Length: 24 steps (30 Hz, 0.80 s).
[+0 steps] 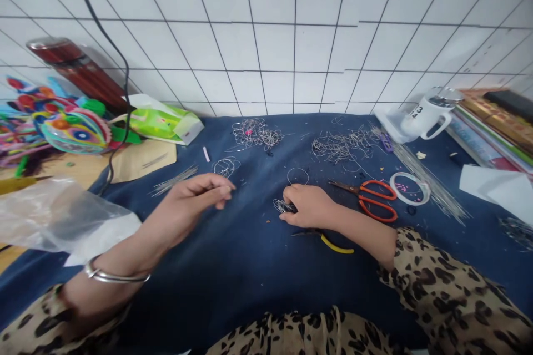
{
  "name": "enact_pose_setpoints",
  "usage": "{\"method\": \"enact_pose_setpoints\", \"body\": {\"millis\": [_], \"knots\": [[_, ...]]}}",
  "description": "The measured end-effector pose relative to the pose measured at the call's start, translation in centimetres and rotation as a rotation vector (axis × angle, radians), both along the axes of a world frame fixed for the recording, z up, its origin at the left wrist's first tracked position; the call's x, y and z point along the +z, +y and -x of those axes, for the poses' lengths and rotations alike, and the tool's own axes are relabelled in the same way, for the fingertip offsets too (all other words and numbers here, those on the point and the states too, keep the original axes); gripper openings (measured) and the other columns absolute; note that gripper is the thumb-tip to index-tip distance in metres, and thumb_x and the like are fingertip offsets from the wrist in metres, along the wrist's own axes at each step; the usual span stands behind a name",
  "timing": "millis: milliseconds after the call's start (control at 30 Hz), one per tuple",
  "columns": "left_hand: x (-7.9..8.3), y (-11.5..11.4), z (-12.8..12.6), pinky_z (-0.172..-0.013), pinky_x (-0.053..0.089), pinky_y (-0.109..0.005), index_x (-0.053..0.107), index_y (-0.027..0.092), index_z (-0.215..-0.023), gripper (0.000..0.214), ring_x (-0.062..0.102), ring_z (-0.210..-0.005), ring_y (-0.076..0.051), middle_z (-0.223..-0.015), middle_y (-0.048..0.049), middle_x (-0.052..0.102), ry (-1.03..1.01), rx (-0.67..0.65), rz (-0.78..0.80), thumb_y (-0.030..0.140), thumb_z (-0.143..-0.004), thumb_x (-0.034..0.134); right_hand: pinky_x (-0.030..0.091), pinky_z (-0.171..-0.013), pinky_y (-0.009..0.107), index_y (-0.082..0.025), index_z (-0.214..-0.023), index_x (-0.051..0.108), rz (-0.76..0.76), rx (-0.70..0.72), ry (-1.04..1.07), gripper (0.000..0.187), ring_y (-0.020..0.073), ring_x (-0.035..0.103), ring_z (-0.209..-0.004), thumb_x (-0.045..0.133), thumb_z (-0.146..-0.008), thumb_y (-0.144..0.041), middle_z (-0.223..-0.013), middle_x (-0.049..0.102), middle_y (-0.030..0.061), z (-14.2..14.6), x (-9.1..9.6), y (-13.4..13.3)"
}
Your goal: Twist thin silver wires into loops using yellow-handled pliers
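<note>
Right hand: the right hand is gripping a small wire bundle on the cloth; its fingers are hiding much of the bundle.
Left hand: the left hand is holding thumb and fingertips together above the cloth; whether a fine strand is sitting between them, I cannot tell.
Wire ring: a thin wire ring is lying just beyond the right fingers, which are covering its near edge.
Yellow-handled tool: the yellow-handled tool is resting nearer the body than the right hand, its dark tip hard to make out.
Tangles: two wire heaps are blurring into loops too fine to count.
Cut off: a plastic bag and colourful craft pieces are running out of view at the left, a stack of books at the right.
Surface: dark blue cloth is covering most of the table, wrinkling in places; orange-handled scissors are lying near a round dish of pink beads.
Room: a white tiled wall is standing behind, a black cable hanging before it.
</note>
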<state>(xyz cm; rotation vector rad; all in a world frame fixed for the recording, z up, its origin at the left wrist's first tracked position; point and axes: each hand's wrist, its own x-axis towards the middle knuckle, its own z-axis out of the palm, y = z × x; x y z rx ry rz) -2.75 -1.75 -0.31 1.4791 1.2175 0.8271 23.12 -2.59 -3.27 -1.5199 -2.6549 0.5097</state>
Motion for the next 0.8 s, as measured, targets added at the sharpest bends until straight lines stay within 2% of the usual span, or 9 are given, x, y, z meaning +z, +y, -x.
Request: {"method": "enact_pose_setpoints", "body": {"millis": [67, 133, 267, 433, 567, 800], "knots": [[-0.3, 0.1, -2.6, -0.056, 0.039, -0.021, 0.061, 0.017, -0.086, 0.017, 0.048, -0.06, -0.01, -0.073, -0.0004, 0.057, -0.052, -0.069, 0.12, 0.028, -0.073, 0.064, 0.035, -0.061, 0.024, -0.019, -0.087, 0.051, -0.001, -0.001, 0.0, 0.032, 0.0147, 0.054, -0.074, 0.055, -0.074, -0.048, -0.088, 0.056, 0.0031, -0.1, 0.0, 0.1], [-1.2, 0.3, -4.8, -0.056, 0.039, -0.021, 0.06, 0.018, -0.091, 0.019, 0.051, -0.065, -0.01, -0.078, -0.0007, 0.057, -0.096, -0.104, 0.223, 0.026, -0.073, 0.063, 0.036, -0.063, 0.024, -0.019, -0.087, 0.052, 0.008, 0.005, 0.01, 0.029, 0.0151, 0.055, -0.076, 0.055, -0.075, -0.045, -0.088, 0.057, 0.0033, -0.1, -0.1, 0.1], [-3.2, 0.6, -7.4, -0.062, 0.041, -0.021, 0.059, 0.019, -0.094, 0.02, 0.051, -0.07, -0.009, -0.085, -0.0008, 0.057, -0.138, -0.109, 0.224, 0.017, -0.075, 0.057, 0.037, -0.065, 0.025, -0.019, -0.088, 0.052, -0.016, -0.006, 0.029, 0.024, 0.0165, 0.056, -0.078, 0.052, -0.077, -0.041, -0.088, 0.058, 0.0047, 0.0, -0.2, 0.1], [-4.0, 0.8, -7.3, -0.074, 0.042, -0.024, 0.057, 0.019, -0.097, 0.02, 0.052, -0.089, -0.013, -0.094, -0.003, 0.057, -0.187, -0.138, 0.204, 0.014, -0.078, 0.051, 0.039, -0.063, 0.028, -0.016, -0.09, 0.054, -0.085, -0.002, -0.021, 0.022, 0.0188, 0.056, -0.077, 0.048, -0.08, -0.034, -0.087, 0.058, 0.0075, 0.5, -0.4, -0.3], [-4.4, 1.2, -6.8, -0.076, 0.044, -0.028, 0.057, 0.018, -0.098, 0.02, 0.054, -0.086, -0.014, -0.094, -0.0043, 0.058, -0.136, -0.174, 0.185, 0.015, -0.08, 0.048, 0.041, -0.067, 0.03, -0.014, -0.092, 0.055, -0.119, 0.018, -0.039, 0.021, 0.0202, 0.055, -0.081, 0.044, -0.083, -0.03, -0.088, 0.059, 0.0092, 0.8, -0.7, -0.6], [-4.4, 1.6, -6.2, -0.087, 0.044, -0.035, 0.058, 0.019, -0.096, 0.023, 0.053, -0.095, -0.017, -0.1, -0.0043, 0.056, 0.103, -0.349, -0.104, 0.01, -0.078, 0.048, 0.039, -0.074, 0.03, -0.014, -0.089, 0.056, -0.108, 0.047, -0.002, 0.022, 0.0192, 0.054, -0.084, 0.039, -0.086, -0.026, -0.085, 0.058, 0.008, 0.7, -0.6, -0.5]]}}
